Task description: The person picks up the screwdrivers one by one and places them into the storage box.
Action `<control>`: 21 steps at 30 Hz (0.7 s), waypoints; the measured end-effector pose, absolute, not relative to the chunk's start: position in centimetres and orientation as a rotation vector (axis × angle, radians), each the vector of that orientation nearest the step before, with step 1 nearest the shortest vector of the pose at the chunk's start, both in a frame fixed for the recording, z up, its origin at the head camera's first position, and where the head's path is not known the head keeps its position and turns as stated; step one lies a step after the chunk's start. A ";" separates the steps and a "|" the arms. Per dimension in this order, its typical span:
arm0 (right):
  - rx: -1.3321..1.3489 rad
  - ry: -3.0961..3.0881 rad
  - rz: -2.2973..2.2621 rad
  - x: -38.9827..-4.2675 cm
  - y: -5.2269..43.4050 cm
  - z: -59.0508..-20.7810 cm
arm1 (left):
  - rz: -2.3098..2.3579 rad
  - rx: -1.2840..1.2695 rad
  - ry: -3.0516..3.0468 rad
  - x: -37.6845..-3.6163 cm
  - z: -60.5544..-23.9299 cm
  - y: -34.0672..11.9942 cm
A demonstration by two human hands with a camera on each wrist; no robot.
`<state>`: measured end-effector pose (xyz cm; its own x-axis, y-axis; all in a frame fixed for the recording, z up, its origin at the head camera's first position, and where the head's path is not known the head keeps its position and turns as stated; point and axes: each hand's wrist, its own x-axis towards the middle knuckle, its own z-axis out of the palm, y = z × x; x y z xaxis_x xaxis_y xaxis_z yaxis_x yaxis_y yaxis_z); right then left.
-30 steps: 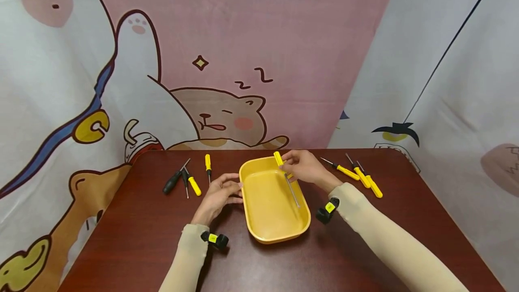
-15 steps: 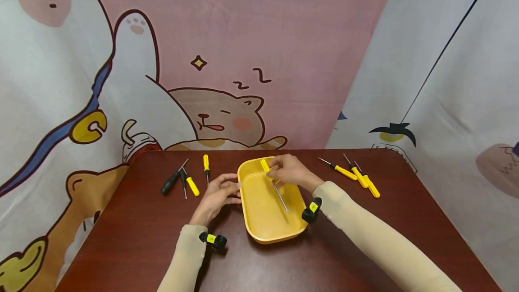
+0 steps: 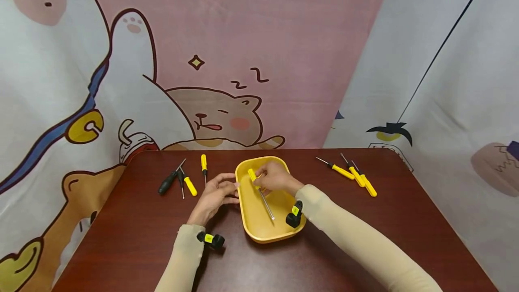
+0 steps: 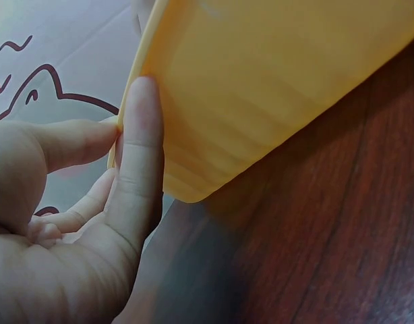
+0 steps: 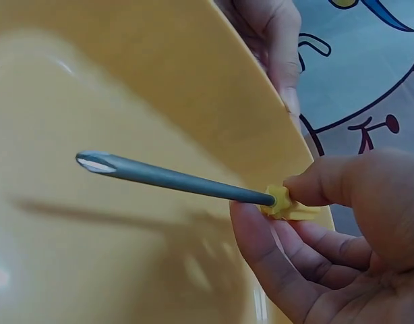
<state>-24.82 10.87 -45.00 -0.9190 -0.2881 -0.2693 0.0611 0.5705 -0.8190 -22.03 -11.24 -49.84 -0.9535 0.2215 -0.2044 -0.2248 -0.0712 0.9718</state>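
A yellow tray [image 3: 267,238] stands on the dark red table. My right hand [image 3: 263,179] is over the tray's far left part and pinches the yellow handle of a screwdriver [image 3: 264,199]. Its grey shaft slants down toward the tray's floor. In the right wrist view the right hand [image 5: 294,202] holds the screwdriver [image 5: 173,179] by the handle's end, tip just above the tray [image 5: 160,67]. My left hand [image 3: 231,190] rests against the tray's left side. Seen from the left wrist, the left hand [image 4: 126,121] has thumb and forefinger laid on the outer wall of the tray [image 4: 274,88].
Left of the tray lie a black-handled screwdriver [image 3: 167,183] and two yellow-handled ones [image 3: 188,186] [image 3: 203,164]. Three yellow-handled screwdrivers [image 3: 357,177] lie at the right rear. The table [image 3: 365,238] ends at a cartoon cloth backdrop.
My right hand has carried the screwdriver leftward from over the tray's far right rim to its left inner part, and lower. The left hand has stayed at the tray's side.
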 end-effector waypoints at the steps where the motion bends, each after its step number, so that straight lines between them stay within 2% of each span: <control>1: -0.175 2.430 -1.284 -24.8 10.7 -45.0 | 2.104 -0.007 1.901 -22.0 -49.8 -11.2; 21: -0.144 2.421 -1.247 -25.5 9.2 -46.0 | 2.101 -0.026 1.891 -22.0 -49.8 -11.2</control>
<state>-25.47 9.23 -46.00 -0.9100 -0.2741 -0.3111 0.0941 0.5941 -0.7988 -21.95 -11.22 -49.79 -0.9506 0.2184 -0.2207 -0.2423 -0.0777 0.9671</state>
